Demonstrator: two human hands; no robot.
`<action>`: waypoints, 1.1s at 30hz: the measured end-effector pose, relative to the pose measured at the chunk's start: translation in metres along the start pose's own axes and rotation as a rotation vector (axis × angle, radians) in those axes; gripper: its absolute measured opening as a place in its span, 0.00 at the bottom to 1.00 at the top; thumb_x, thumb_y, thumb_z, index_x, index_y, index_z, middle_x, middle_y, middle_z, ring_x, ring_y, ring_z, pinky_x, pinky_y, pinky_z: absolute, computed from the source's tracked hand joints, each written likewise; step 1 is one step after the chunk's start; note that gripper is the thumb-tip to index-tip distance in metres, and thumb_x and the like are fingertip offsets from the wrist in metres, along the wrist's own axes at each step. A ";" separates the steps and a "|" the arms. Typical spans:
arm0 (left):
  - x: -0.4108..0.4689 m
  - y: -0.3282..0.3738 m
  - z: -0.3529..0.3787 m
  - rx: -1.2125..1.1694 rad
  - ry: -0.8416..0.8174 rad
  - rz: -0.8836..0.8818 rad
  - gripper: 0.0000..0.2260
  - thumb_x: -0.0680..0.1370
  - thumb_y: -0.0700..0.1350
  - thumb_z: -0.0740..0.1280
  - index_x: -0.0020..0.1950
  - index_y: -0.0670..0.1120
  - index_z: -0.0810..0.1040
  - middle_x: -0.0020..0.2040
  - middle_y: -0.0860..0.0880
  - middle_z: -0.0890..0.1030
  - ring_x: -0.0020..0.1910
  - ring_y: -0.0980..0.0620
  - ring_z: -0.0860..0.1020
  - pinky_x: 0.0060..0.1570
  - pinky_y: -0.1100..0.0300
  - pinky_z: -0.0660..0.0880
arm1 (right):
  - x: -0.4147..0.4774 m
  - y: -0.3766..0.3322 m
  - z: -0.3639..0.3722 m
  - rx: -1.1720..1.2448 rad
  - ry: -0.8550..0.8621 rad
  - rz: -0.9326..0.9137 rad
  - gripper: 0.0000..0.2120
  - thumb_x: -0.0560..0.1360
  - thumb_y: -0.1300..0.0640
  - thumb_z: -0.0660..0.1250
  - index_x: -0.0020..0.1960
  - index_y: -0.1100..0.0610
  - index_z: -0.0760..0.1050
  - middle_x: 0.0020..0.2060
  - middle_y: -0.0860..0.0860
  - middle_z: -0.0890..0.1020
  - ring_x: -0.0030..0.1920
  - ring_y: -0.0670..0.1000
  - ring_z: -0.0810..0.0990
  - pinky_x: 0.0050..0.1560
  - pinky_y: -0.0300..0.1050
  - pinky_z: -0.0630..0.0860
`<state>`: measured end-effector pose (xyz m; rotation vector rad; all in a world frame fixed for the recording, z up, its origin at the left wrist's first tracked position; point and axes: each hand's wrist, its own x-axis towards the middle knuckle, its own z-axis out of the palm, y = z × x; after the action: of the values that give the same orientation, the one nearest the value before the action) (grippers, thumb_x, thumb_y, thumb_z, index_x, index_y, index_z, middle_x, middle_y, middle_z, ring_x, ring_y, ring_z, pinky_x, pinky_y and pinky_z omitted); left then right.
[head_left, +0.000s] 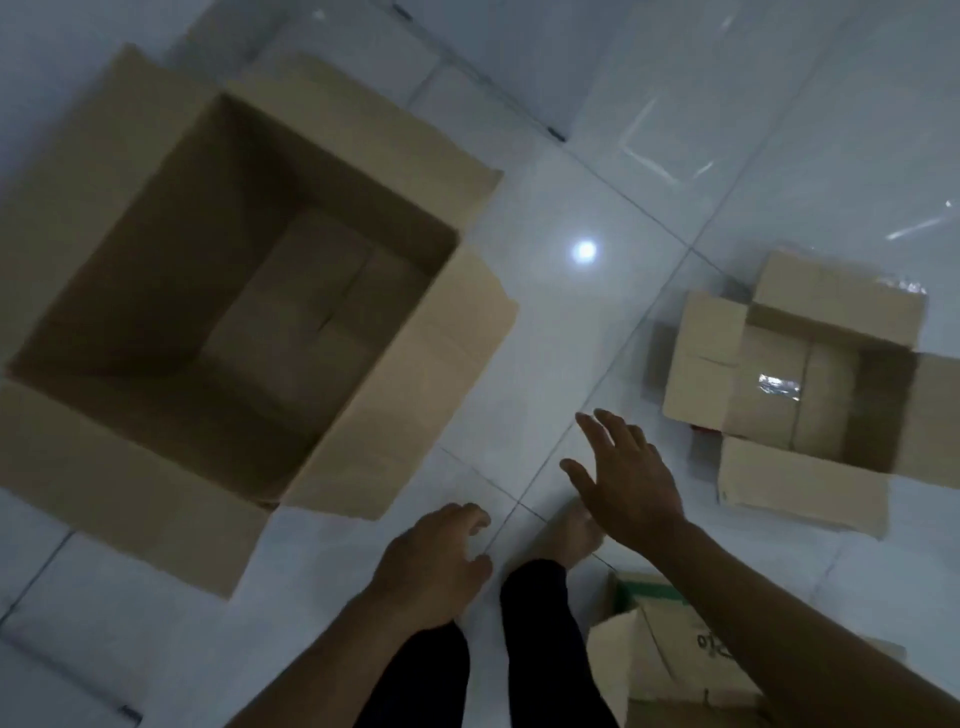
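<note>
The right hand (626, 480) hangs in the air with its fingers spread wide apart, and it holds nothing. The small box (800, 483) sits on the floor just past this hand, up and to its right, close but not touching. Its four flaps are folded out and its top is open. A shiny bit of tape (777, 387) lies on the bottom inside it. The left hand (434, 564) is lower down and to the left of the right hand, with a gap between them. Its fingers are loosely bent and there is nothing in them. The big box (426, 395) stands on the other side of the left hand, up and to its left, near it but apart. It is open too, and it looks dark inside. A bare foot (569, 535) shows on the white floor (571, 182) under the right hand's wrist. A third box (670, 654) with some green on it sits below the right arm. A bright spot of light (584, 251) shines on the tiles well above both hands.
</note>
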<state>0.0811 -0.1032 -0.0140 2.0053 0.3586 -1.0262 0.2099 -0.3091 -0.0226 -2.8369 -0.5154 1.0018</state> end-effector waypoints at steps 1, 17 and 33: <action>0.015 0.012 0.003 0.014 -0.047 -0.015 0.18 0.74 0.54 0.65 0.64 0.56 0.72 0.61 0.56 0.76 0.57 0.56 0.75 0.55 0.59 0.73 | -0.001 0.022 -0.001 0.021 0.016 0.042 0.29 0.79 0.41 0.57 0.75 0.54 0.60 0.74 0.57 0.65 0.71 0.59 0.66 0.66 0.57 0.68; 0.302 0.196 0.069 0.054 -0.016 -0.063 0.17 0.72 0.53 0.71 0.57 0.48 0.77 0.51 0.47 0.81 0.52 0.47 0.79 0.53 0.55 0.75 | 0.097 0.265 0.073 0.489 0.127 0.492 0.36 0.76 0.41 0.64 0.75 0.58 0.55 0.71 0.61 0.66 0.70 0.63 0.62 0.63 0.61 0.69; 0.321 0.175 0.117 0.110 0.364 -0.100 0.25 0.70 0.59 0.72 0.61 0.46 0.74 0.55 0.50 0.77 0.54 0.47 0.76 0.48 0.59 0.69 | 0.031 0.246 0.158 0.546 0.086 0.405 0.25 0.73 0.39 0.64 0.62 0.54 0.73 0.58 0.55 0.80 0.58 0.60 0.77 0.68 0.61 0.63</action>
<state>0.3186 -0.3377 -0.2032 2.2960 0.6126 -0.7488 0.2038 -0.5342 -0.2117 -2.5005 0.3165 0.8893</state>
